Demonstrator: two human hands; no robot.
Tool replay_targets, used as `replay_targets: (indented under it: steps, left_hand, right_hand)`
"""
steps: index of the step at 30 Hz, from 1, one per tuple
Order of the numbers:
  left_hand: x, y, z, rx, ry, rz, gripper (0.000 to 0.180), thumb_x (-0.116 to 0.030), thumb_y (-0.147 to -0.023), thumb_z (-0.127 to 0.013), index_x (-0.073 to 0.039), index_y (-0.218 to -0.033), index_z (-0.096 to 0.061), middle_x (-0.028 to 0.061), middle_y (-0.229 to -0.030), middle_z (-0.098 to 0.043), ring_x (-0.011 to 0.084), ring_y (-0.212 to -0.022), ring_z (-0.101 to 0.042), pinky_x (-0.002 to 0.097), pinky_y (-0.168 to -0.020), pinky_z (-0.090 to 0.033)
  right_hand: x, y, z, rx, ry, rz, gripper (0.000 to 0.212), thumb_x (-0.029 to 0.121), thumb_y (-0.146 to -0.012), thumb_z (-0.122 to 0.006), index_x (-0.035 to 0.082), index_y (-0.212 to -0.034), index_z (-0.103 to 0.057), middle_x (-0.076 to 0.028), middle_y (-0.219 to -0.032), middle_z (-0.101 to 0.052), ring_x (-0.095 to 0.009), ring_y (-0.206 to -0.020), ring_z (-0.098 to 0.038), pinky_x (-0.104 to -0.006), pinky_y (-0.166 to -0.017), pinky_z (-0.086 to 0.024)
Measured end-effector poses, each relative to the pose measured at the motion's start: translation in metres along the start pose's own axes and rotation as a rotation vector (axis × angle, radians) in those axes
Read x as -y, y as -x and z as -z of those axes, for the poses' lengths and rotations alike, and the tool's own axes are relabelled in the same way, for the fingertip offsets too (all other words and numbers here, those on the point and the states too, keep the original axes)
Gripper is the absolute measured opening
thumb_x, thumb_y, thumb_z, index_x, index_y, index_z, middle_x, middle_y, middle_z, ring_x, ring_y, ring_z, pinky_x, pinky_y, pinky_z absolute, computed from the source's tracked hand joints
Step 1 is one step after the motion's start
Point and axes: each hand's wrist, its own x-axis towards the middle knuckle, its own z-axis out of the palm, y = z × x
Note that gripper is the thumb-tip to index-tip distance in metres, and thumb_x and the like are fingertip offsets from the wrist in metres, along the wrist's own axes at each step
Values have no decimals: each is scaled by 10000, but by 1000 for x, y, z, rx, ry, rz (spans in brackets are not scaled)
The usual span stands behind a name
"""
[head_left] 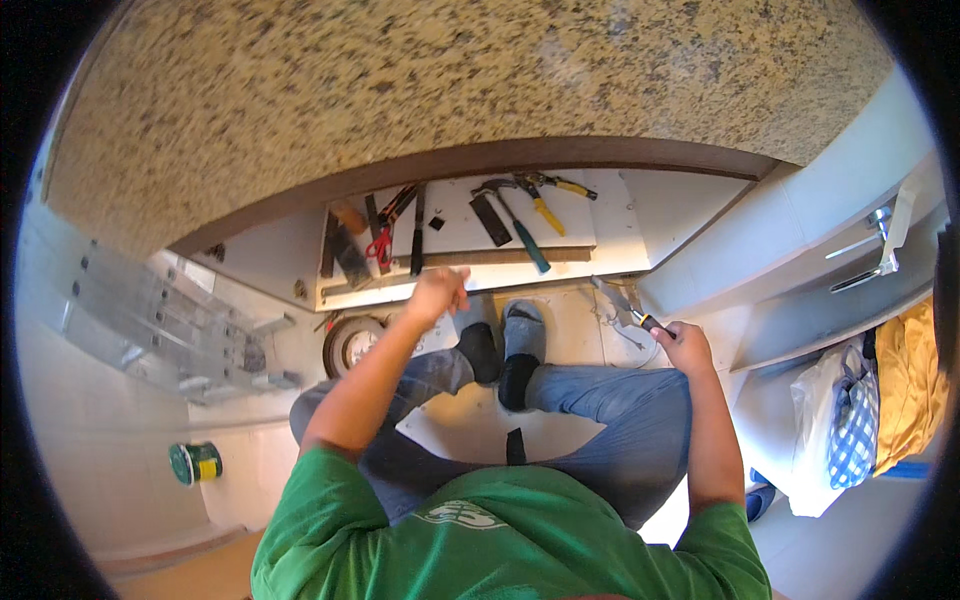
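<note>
My right hand (685, 348) grips a pair of pliers (640, 318) by dark handles with yellow trim, jaws pointing up and left above the floor. Before the cabinet shelf (570, 268), my left hand (436, 297) is raised with curled fingers; whatever they hold, if anything, cannot be made out. On the shelf lie a claw hammer (525, 240) with a teal handle, yellow-handled pliers (545, 212), another yellow-handled tool (572, 187), red-handled scissors (379, 247), a long black-handled tool (417, 240) and a dark flat block (490, 219).
A speckled stone countertop (480, 80) overhangs the shelf. A metal ladder (160, 320) leans at left, near a green tub (195, 463). On the floor lie a round brown-rimmed reel (340, 350) and a black strip (515, 446). Cloths (853, 420) hang at right.
</note>
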Motion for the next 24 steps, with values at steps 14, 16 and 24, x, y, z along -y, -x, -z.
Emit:
replay_targets:
  steps: [14,16,24]
  left_hand:
    - [85,197,16,91,-325,-98,394,-272,-950,-692,-5,-1226,-604,107,-910,-704,218,-819,-706,358,-740,-564]
    - [93,200,6,178,-439,-302,522,-226,-937,-698,-37,-1396,-533,129,-1012,-716,254,-959,-716,377,-841,-564]
    - [57,180,-36,162,-213,-277,314,-277,-1034,-574,1,-1165,-637,120,-1047,-733,185,-976,-689,348,-901,-539]
  right_hand:
    - [69,73,6,374,-984,-64,314,356,-980,-672,54,-917,-619,-55,-657,-612,-142,-447,-557,-284,-401,-448]
    - [92,93,0,395,-1056,-22,313,355,-980,-674,51,-934,-614,-57,-677,-623,-140,-466,-565,-277,-421,-459]
    - [159,143,-6,342,-962,272,333,331,-982,-683,26,-1080,-594,-32,-795,-636,-85,-612,-585,-241,-567,-491]
